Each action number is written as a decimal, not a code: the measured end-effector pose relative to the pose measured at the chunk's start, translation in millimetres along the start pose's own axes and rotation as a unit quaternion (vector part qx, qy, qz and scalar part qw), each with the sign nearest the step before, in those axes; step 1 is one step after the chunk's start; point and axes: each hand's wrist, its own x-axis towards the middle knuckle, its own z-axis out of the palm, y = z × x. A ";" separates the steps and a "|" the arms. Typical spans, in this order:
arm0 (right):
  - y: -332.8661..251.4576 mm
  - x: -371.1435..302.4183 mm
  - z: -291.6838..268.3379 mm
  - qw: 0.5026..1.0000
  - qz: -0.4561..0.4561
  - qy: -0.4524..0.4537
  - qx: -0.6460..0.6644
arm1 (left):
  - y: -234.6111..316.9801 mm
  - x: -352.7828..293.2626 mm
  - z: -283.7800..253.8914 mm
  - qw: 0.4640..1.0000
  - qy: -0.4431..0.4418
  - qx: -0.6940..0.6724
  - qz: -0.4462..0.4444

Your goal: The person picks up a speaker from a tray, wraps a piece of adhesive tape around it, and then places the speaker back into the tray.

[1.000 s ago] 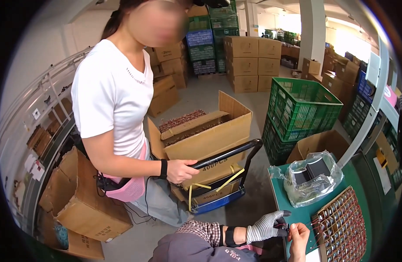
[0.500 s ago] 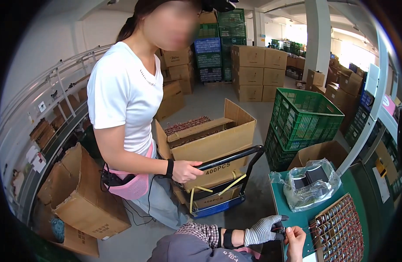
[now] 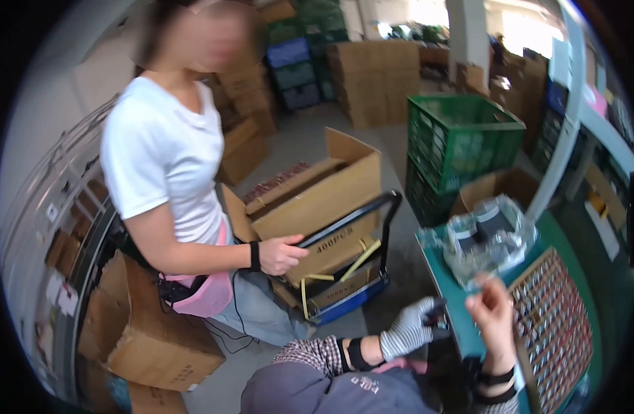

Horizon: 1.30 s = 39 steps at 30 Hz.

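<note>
My left hand (image 3: 408,328), in a striped grey-and-white glove with dark fingertips, is closed beside the edge of the green-topped table (image 3: 468,319). Something small and dark seems to be at its fingertips, too blurred to make out. Bare and raised over the table, my right hand (image 3: 495,314) has bent fingers smeared by motion; whether it holds anything cannot be seen. Right of that hand lies a flat grid (image 3: 552,324) of many small silvery parts with reddish wires. Beyond it sits a clear plastic bag (image 3: 461,259) around dark flat-faced items (image 3: 495,222).
A co-worker in a white shirt (image 3: 168,148) stands at the left, a hand on the black cart handle (image 3: 351,215). The cart carries an open carton (image 3: 324,200). Stacked green crates (image 3: 461,141) stand behind the table; a metal post (image 3: 572,131) rises at right. Open cartons (image 3: 155,331) lie lower left.
My hands have moved apart; the right has risen away from the left. The whole view has shifted and blurred. The co-worker's hand remains on the cart handle.
</note>
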 end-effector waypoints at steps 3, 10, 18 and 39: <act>-56.7 12.7 16.4 0.992 -0.126 -0.007 -0.004 | 16.2 -2.6 -10.8 0.999 0.043 -0.001 -0.018; 5.3 -10.3 7.9 0.999 0.031 -0.015 -0.002 | 14.0 8.6 -10.7 0.988 0.080 -0.037 0.125; 45.7 -33.1 8.4 0.984 0.109 0.010 0.144 | -4.8 20.2 -6.0 0.963 0.065 0.160 0.207; 52.9 -16.2 7.7 0.982 0.142 0.062 0.112 | -28.1 38.9 -4.4 0.973 -0.005 0.148 0.176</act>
